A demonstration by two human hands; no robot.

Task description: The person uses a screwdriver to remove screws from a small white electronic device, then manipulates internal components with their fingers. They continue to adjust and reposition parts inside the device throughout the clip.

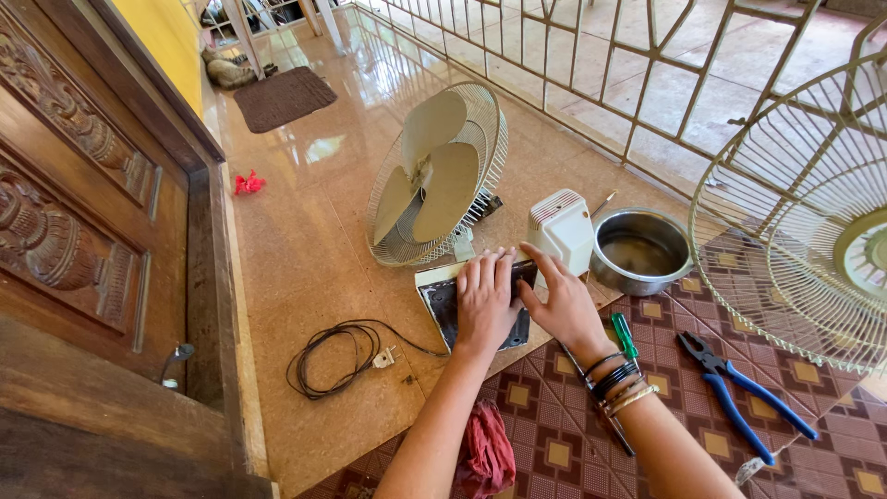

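Note:
My left hand point(484, 298) lies flat, fingers together, on the dark underside of a fan base point(442, 298) that rests on the tiled floor. My right hand point(560, 303) grips the same base at its right edge, thumb spread, beside the cream motor housing point(561, 231). The fan head, with its cream blades point(434, 166) inside the rear wire guard point(480, 120), stands tilted just beyond my hands. Bangles circle my right wrist.
A steel bowl point(640, 251) sits right of the housing. A loose wire guard point(804, 212) leans at the far right. Blue-handled pliers point(739, 393) and a green screwdriver point(625, 334) lie on the patterned mat. A coiled black cord point(333, 356), a red cloth point(486, 455) and a carved wooden door point(83, 212) lie left.

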